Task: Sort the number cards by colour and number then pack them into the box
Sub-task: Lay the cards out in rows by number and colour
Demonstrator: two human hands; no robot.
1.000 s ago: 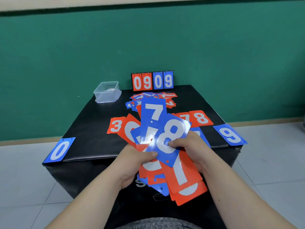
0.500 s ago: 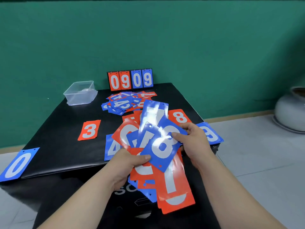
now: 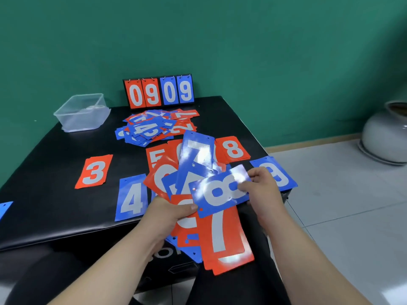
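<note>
Fan (image 3: 220, 236) in left hand (image 3: 169, 214); blue 8 (image 3: 217, 192) in right hand (image 3: 265, 188)

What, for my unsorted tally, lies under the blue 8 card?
Under the blue 8 card, a red 7 card and a second red card show, gripped by the left hand; the cards beneath are mostly covered.

black table (image 3: 55, 172) | green wall (image 3: 220, 40) behind it | grey pot (image 3: 385, 135) on the tiled floor (image 3: 341, 205), right side
</note>
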